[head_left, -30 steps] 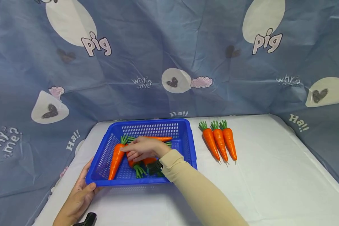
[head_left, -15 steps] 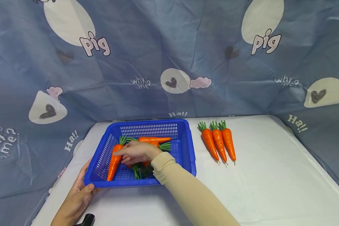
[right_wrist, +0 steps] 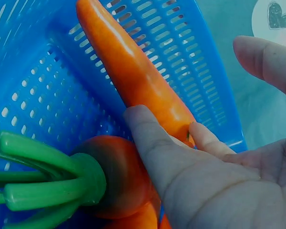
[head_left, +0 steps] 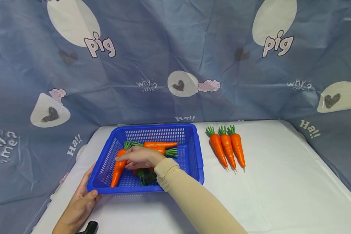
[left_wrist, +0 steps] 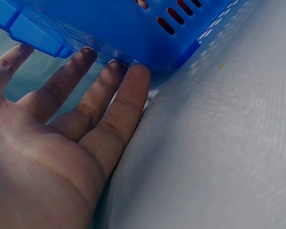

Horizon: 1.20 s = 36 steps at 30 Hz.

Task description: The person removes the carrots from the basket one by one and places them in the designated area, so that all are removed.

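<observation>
A blue mesh basket (head_left: pixel 195 143) stands on the table, with several orange carrots with green tops inside. My left hand (head_left: pixel 81 203) holds its near left corner, thumb at the rim. In the left wrist view the fingertips meet the outer wall and underside of the rim. My right hand (head_left: pixel 140 156) reaches inside over the carrot at the left wall (head_left: pixel 118 169). In the right wrist view, thumb and a finger pinch that carrot (right_wrist: pixel 143 71) near its thick end; another finger stretches away. Another carrot (right_wrist: pixel 119 176) lies beside the hand, green stems toward the camera.
Further right, three carrots (head_left: pixel 226 148) lie side by side on the white tabletop (head_left: pixel 286 182), tops toward the back. At the back of the basket another carrot (head_left: pixel 161 144) lies crosswise. A blue printed cloth (head_left: pixel 152 104) hangs behind the table.
My right hand has moved left, from over the middle carrots to the carrot by the left wall, and has hardly moved in the last half second. The left hand stays at the basket's corner.
</observation>
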Available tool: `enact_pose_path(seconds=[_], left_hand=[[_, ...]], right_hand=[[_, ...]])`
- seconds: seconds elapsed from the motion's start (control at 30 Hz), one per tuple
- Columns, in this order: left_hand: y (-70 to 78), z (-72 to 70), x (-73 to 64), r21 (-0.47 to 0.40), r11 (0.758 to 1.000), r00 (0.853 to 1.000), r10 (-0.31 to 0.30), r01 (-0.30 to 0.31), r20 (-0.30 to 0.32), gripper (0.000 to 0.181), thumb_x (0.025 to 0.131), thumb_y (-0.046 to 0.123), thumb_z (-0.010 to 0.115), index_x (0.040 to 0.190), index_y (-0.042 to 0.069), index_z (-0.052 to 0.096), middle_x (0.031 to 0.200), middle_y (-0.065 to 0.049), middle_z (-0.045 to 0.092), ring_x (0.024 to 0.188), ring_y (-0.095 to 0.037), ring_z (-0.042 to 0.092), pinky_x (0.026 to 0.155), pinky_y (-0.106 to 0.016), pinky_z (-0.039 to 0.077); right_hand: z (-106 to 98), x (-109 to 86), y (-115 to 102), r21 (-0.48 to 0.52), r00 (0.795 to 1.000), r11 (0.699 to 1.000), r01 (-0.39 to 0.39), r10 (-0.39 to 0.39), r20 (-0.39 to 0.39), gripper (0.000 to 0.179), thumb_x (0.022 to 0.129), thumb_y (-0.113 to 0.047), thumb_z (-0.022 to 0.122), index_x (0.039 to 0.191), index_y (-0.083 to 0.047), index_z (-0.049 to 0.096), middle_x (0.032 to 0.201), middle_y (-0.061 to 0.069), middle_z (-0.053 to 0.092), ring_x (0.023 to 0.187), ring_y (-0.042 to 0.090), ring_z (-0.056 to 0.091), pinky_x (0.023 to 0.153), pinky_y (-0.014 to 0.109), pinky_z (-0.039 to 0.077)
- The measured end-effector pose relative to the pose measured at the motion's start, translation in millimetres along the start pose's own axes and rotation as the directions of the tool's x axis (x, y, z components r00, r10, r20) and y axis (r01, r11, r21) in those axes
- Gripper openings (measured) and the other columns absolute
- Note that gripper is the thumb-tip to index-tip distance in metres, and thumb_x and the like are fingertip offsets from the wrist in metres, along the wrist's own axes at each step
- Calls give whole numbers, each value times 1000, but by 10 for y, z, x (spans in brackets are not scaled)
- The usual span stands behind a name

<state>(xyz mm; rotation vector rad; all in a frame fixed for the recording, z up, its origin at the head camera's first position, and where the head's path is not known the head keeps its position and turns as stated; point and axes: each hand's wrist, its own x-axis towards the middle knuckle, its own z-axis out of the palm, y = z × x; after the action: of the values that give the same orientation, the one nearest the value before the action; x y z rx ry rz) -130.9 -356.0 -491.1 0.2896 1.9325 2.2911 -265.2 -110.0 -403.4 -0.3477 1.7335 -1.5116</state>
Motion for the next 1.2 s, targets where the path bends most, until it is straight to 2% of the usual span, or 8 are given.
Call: enact_pose_path(seconds=[0.07, 0.17, 0.23, 0.3, 0.4, 0.63, 1.07, 1.2], left_hand=[[-4, 1, 0, 3, 1000, 1000, -8, 8, -6, 74, 115, 9, 46, 172, 36, 8, 160, 19, 41, 136, -2, 61, 105, -26, 59], [-3, 3, 1, 2, 1000, 1000, -13, 13, -10, 75, 115, 9, 46, 172, 36, 8, 160, 19, 41, 136, -2, 61, 105, -26, 59], [0, 5, 1, 0, 1000, 1000, -13, 13, -10, 75, 115, 8, 46, 172, 36, 8, 160, 19, 41, 136, -2, 61, 105, -26, 59], [4, 8, 1, -1, 1000, 1000, -13, 13, -11, 75, 115, 8, 46, 172, 36, 8, 160, 20, 41, 136, -2, 62, 105, -26, 59], [12, 12, 2, 4, 1000, 1000, -16, 16, -13, 75, 115, 8, 47, 172, 37, 9, 159, 19, 41, 135, -2, 62, 105, -26, 59], [21, 17, 0, 14, 1000, 1000, -24, 24, -20, 75, 115, 9, 47, 172, 38, 8, 159, 19, 40, 134, -2, 62, 105, -25, 59], [60, 23, -25, 18, 1000, 1000, -21, 21, 10, 74, 115, 13, 47, 172, 37, 6, 162, 16, 37, 137, -2, 59, 107, -26, 58], [61, 24, -20, 22, 1000, 1000, -20, 20, 13, 75, 115, 12, 47, 172, 37, 6, 162, 16, 36, 138, -2, 59, 107, -26, 58]], right_hand=[[9, 4, 2, 13, 1000, 1000, 1, 0, -12, 27, 103, -25, 75, 86, -13, 58, 94, -2, 65, 87, 16, 67, 98, 30, 63], [20, 9, -2, 37, 999, 999, 0, 2, -37, 22, 103, -24, 75, 104, -11, 58, 100, 1, 66, 91, 18, 69, 106, 36, 60], [25, 18, 1, 56, 999, 998, 0, 3, -47, 28, 102, -23, 76, 115, -10, 55, 103, 2, 66, 91, 18, 68, 109, 39, 59], [26, 18, 0, 63, 999, 998, 3, 1, -51, 30, 103, -23, 75, 119, -8, 55, 104, 3, 65, 90, 18, 68, 112, 41, 57], [25, 12, -8, 65, 999, 998, 5, -2, -53, 30, 103, -23, 75, 120, -8, 55, 103, 3, 64, 89, 19, 69, 115, 44, 54], [24, -10, -35, 83, 999, 997, -2, 7, -53, 36, 103, -22, 75, 128, -6, 54, 108, 5, 63, 110, 30, 73, 116, 46, 53], [26, 37, -11, 102, 998, 995, 18, -11, -67, 31, 103, -17, 75, 125, -5, 56, 108, 8, 64, 119, 35, 72, 117, 46, 53], [15, 41, -8, 101, 997, 995, 21, -13, -74, 29, 102, -18, 75, 122, -7, 56, 105, 8, 66, 113, 33, 74, 116, 46, 53]])
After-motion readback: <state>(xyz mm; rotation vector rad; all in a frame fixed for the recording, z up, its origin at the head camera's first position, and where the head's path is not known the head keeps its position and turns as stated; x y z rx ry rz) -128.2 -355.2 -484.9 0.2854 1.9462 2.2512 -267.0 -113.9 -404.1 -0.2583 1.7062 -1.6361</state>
